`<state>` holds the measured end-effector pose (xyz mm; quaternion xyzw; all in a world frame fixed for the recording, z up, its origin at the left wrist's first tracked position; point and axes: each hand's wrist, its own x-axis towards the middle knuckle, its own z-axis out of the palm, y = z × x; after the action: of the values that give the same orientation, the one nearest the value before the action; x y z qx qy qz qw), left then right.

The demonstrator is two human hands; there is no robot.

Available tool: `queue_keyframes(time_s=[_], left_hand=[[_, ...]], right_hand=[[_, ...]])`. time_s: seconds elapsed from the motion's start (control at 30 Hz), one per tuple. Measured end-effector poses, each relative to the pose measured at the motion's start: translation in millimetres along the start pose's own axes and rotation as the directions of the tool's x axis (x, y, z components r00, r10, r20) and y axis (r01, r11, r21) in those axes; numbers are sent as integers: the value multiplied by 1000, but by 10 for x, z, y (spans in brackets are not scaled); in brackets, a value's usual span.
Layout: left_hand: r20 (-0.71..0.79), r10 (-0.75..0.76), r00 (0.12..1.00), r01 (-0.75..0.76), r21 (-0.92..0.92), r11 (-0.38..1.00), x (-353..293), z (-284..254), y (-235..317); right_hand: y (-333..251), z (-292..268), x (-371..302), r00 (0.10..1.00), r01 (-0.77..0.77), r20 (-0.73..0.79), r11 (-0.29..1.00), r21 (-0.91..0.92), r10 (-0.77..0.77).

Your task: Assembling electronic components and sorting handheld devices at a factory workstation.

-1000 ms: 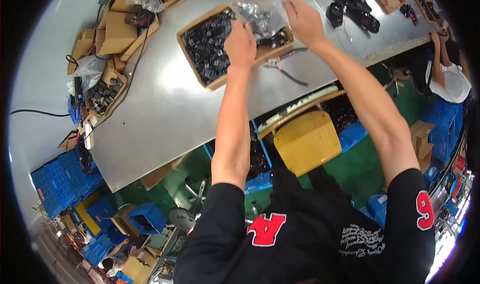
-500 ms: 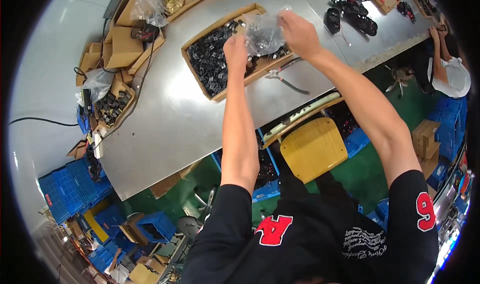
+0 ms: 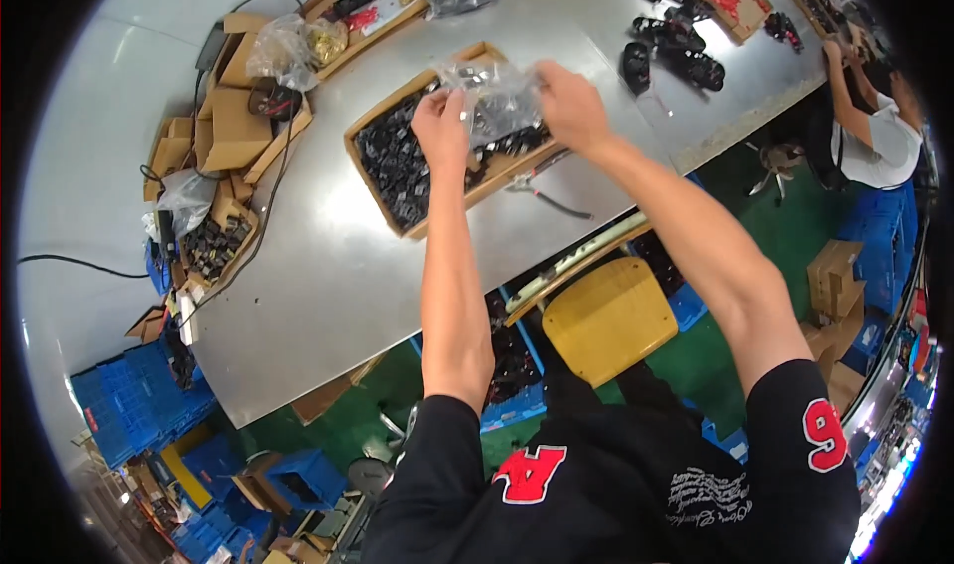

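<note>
A clear plastic bag (image 3: pixel 502 105) is stretched between my two hands over a shallow cardboard box. My left hand (image 3: pixel 440 127) pinches the bag's left side, and my right hand (image 3: pixel 573 107) grips its right side. Whatever dark parts show through the bag, I cannot tell if they lie inside it or in the box below. The cardboard box (image 3: pixel 405 228) holds many small black plastic parts (image 3: pixel 391 157). Pliers (image 3: pixel 542 188) with dark handles lie on the metal table against the box's near side.
Open cartons (image 3: pixel 227 132) with plastic bags and a cable line the table's left edge. Black molded parts (image 3: pixel 676 42) and a box of red pieces (image 3: pixel 723 2) lie at the back right. A yellow chair (image 3: pixel 611 318) stands before the table (image 3: pixel 298 306). Another person (image 3: pixel 879 147) sits far right.
The whole view has shifted, so the table and box sit slightly lower and more to the left. Both hands still hold the bag, which looks spread a little flatter.
</note>
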<state>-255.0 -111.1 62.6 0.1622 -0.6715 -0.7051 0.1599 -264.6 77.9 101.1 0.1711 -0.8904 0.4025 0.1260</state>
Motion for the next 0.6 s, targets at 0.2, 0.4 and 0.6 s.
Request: queue_keyframes(time_s=[0.2, 0.4, 0.6], left_hand=[[61, 71, 996, -66, -80, 995, 18, -86, 168], [57, -7, 998, 6, 9, 1000, -98, -142, 194], [70, -38, 997, 37, 24, 999, 40, -225, -87]], right_hand=[[41, -8, 132, 994, 15, -113, 999, 37, -10], [68, -43, 106, 984, 19, -175, 1000, 23, -15], [-11, -14, 333, 993, 14, -115, 983, -183, -35]])
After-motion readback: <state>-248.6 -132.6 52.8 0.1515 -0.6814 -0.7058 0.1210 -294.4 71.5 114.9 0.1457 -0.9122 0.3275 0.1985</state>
